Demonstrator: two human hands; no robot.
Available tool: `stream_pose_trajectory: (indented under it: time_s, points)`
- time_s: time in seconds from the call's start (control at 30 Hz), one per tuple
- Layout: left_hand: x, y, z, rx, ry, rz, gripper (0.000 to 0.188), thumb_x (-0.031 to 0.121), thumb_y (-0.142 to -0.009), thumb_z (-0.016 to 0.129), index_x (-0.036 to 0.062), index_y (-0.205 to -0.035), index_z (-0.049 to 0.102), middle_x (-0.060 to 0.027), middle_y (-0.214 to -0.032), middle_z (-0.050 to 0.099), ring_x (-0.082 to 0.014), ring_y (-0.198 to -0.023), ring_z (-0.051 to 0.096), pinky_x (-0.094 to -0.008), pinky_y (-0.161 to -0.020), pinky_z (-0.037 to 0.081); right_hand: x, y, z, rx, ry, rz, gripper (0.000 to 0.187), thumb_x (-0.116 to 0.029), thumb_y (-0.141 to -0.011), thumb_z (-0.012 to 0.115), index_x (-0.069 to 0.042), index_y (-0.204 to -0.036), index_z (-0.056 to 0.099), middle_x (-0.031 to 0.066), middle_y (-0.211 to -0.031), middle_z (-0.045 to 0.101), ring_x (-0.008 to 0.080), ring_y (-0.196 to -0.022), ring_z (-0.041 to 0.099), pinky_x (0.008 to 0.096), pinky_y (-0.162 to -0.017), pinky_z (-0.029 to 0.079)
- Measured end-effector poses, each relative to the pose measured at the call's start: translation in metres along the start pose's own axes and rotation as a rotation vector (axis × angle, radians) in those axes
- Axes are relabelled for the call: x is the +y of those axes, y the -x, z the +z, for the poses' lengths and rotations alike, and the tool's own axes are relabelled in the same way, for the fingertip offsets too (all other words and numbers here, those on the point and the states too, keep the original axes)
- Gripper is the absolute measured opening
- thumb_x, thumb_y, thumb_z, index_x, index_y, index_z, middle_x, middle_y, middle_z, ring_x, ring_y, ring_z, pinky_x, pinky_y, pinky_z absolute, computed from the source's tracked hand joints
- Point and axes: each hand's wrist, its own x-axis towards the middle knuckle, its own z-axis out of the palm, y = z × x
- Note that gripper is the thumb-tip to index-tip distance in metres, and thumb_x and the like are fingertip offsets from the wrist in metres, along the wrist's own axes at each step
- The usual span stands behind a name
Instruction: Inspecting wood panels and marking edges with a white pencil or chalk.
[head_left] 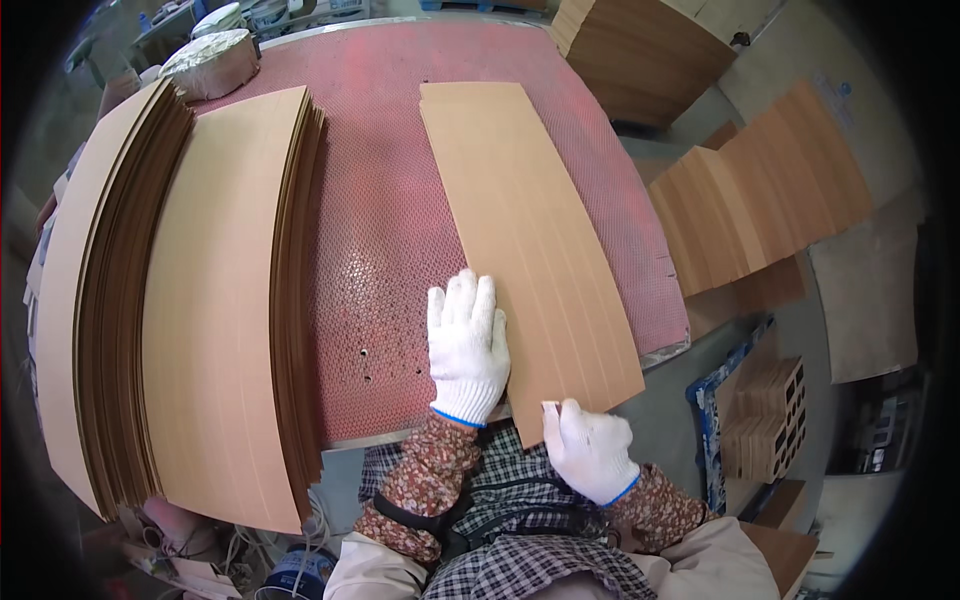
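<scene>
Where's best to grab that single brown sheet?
Probably its near right corner, from the near side, thumb above and fingers below. The sheet lies flat, but its near end juts past the edge of the pink table, leaving room underneath. The left hand is at its left edge, the right hand at its near left corner, so the right corner looks free.

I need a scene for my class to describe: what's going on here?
A person is working on a brown board on a red table. The gloved left hand is spread at its left edge; the gloved right hand is curled by its near end, which overhangs the table. Two stacks of similar boards lie to the left.
</scene>
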Motion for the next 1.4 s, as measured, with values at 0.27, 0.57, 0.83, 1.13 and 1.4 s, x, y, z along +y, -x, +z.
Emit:
stream_pose_trajectory:
  time_s: [0.27, 0.57, 0.83, 1.13, 1.4]
  points:
    - [0.004, 0.0, -0.004, -0.071, 0.057, -0.073, 0.046, 0.005, -0.092, 0.069, -0.0074, -0.136, 0.062, -0.0303, -0.14, 0.061, -0.0471, -0.132, 0.058, -0.06, -0.121, 0.038, 0.013, -0.177, 0.022, 0.008, 0.183, -0.058, 0.029, -0.03, -0.11, 0.052, -0.011, -0.093, 0.066, 0.0113, -0.071, 0.072, 0.0341, -0.063, 0.074, 0.05, -0.053, 0.057]
    - [0.006, -0.004, -0.01, -0.108, 0.075, -0.082, 0.056, 0.005, -0.086, 0.073, -0.0095, -0.137, 0.059, -0.0315, -0.137, 0.06, -0.049, -0.133, 0.056, -0.063, -0.117, 0.039, 0.009, -0.389, 0.019, -0.155, 0.155, 0.064, 0.042, -0.033, -0.109, 0.045, -0.008, -0.125, 0.075, 0.0189, -0.13, 0.076, 0.0399, -0.118, 0.075, 0.0631, -0.093, 0.059]
    - [0.007, -0.008, -0.016, -0.138, 0.144, -0.11, 0.06, 0.003, -0.08, 0.077, -0.0087, -0.137, 0.059, -0.0299, -0.135, 0.06, -0.0474, -0.129, 0.059, -0.0636, -0.11, 0.043, 0.016, -0.502, 0.028, -0.162, 0.108, 0.129, 0.048, -0.032, -0.105, 0.048, -0.003, -0.134, 0.074, 0.0239, -0.14, 0.072, 0.0455, -0.129, 0.069, 0.0618, -0.104, 0.055]
    - [0.004, -0.009, -0.014, -0.103, 0.129, -0.076, 0.056, 0.003, -0.079, 0.076, -0.0101, -0.132, 0.06, -0.0281, -0.128, 0.062, -0.0464, -0.122, 0.06, -0.0602, -0.107, 0.045, 0.008, -0.472, 0.025, -0.155, 0.155, 0.084, 0.046, -0.033, -0.106, 0.049, -0.004, -0.13, 0.076, 0.0248, -0.135, 0.073, 0.0448, -0.125, 0.072, 0.0621, -0.099, 0.058]
    - [0.002, -0.005, -0.008, 0.026, 0.093, -0.014, 0.05, 0.001, -0.083, 0.072, -0.0083, -0.132, 0.063, -0.0279, -0.128, 0.063, -0.0472, -0.122, 0.059, -0.0576, -0.11, 0.044, 0.01, -0.318, 0.026, -0.085, 0.185, 0.088, 0.043, -0.039, -0.11, 0.043, -0.01, -0.114, 0.075, 0.0227, -0.109, 0.08, 0.0444, -0.1, 0.077, 0.0579, -0.089, 0.06]
